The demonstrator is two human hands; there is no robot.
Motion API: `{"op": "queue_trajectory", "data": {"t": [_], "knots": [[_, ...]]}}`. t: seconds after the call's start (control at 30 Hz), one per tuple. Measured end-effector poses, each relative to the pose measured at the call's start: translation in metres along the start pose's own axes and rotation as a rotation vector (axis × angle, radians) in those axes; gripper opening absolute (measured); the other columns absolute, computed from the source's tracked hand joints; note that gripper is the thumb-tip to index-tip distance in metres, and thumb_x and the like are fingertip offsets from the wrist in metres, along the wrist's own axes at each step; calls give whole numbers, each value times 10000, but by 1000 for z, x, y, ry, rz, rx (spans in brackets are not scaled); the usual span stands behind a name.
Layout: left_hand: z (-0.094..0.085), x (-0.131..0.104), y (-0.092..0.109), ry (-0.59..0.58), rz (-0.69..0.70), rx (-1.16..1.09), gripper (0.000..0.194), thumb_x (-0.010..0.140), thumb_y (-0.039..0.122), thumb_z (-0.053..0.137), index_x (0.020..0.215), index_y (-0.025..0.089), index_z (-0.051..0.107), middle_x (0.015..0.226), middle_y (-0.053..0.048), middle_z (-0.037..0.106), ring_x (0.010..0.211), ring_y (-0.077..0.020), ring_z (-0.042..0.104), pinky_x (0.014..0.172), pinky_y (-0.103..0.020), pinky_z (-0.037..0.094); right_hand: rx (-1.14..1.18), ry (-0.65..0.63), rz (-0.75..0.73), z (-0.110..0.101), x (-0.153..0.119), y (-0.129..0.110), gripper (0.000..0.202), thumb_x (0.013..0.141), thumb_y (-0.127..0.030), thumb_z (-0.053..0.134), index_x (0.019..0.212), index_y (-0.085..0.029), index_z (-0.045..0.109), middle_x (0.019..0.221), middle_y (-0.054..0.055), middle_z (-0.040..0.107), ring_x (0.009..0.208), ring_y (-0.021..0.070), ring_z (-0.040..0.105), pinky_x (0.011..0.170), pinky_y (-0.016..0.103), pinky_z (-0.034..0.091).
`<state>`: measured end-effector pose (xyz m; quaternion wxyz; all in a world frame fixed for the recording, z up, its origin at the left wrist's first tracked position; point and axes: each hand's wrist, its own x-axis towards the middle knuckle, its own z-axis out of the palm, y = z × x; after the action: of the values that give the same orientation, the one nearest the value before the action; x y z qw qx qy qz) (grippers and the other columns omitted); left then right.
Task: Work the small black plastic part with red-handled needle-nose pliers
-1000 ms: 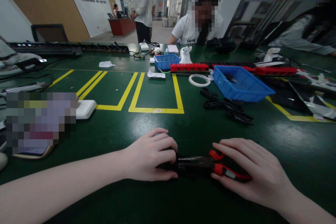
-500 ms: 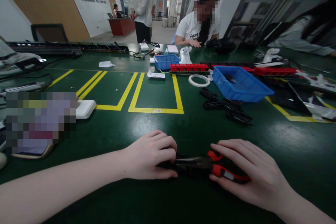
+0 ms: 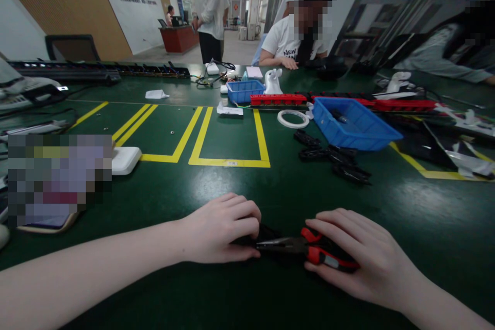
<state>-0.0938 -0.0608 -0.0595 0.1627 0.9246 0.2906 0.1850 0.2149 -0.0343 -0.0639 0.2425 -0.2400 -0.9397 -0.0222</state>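
My right hand (image 3: 363, 255) is closed around the red-and-black handles of needle-nose pliers (image 3: 288, 245). The slim dark jaws point left, and their tips reach the thumb and fingers of my left hand (image 3: 228, 229). That hand is curled closed, palm down, just above the green tabletop. Something black (image 3: 268, 232) shows at its fingertips and behind the jaws; most of it is hidden, so its kind is unclear. Whether the jaws bite on it I cannot tell.
Black bundles (image 3: 328, 154) lie beyond my right hand, beside a blue bin (image 3: 351, 124). A white ring (image 3: 293, 119) and a smaller blue bin (image 3: 244, 91) sit farther back. To the left are a phone (image 3: 58, 185) and a white box (image 3: 126, 160). A person (image 3: 297, 36) sits opposite.
The pliers and my right hand have shifted slightly left, the jaw tips now lower, by my left thumb. My left hand has barely moved. The person opposite leans a little to the right.
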Motion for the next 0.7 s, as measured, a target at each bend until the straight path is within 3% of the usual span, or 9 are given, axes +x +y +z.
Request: {"op": "queue_trajectory", "data": {"t": [0.33,0.7], "knots": [[-1,1,0,5,9,2,164,903,311,686,899,182,585,1090,-41,604,953,-189,586,801,-323,462,9,-17,-18,-1,0,5,402,860,-419,664,1184,-185,622,1017,103,694,855,214,675,711,346,564],[-2,0,1,-16,-46,-7,127,908,239,644,1012,190,592,1118,-40,605,997,-195,593,865,-350,478,-54,-17,-41,-4,0,12,386,899,-430,630,1191,-179,599,1019,105,685,865,216,672,702,347,562]]}}
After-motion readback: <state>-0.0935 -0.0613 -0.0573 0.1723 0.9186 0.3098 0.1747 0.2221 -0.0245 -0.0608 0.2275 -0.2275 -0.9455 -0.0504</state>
